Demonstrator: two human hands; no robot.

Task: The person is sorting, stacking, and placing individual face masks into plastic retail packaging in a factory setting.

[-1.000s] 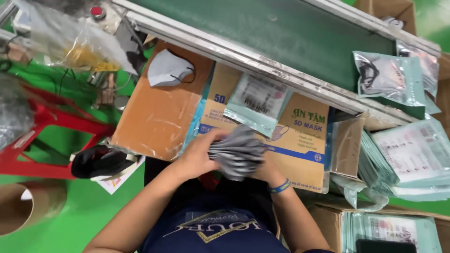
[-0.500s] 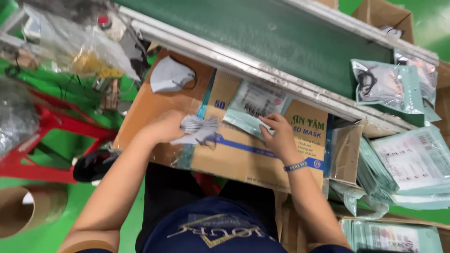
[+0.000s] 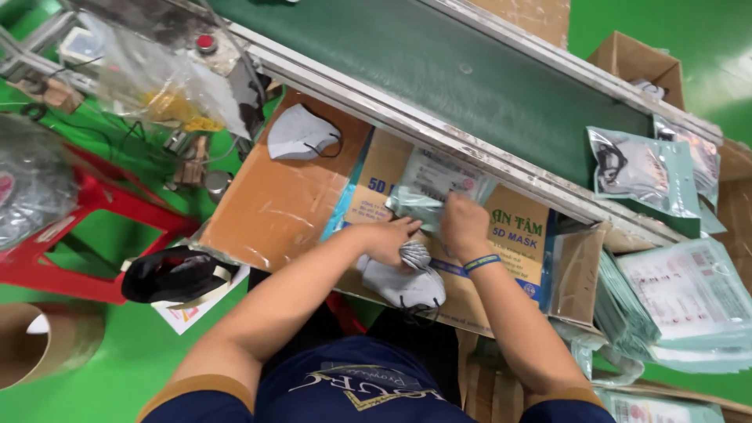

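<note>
A small stack of grey face masks (image 3: 403, 283) is being held down at the near edge of the flattened cardboard box (image 3: 282, 207), just in front of the person's body. The masks are judged light, soft and easily crumpled, with loose ear loops, so they are best taken by the folded edge. The left hand (image 3: 389, 237) is being kept clenched on the top of the stack, arm reaching in from the near left. Just beyond, the right hand (image 3: 464, 225) is pinching a pale green pouch (image 3: 427, 194). Farther off, a lone mask (image 3: 299, 133) is lying before the green conveyor belt (image 3: 439, 78).
</note>
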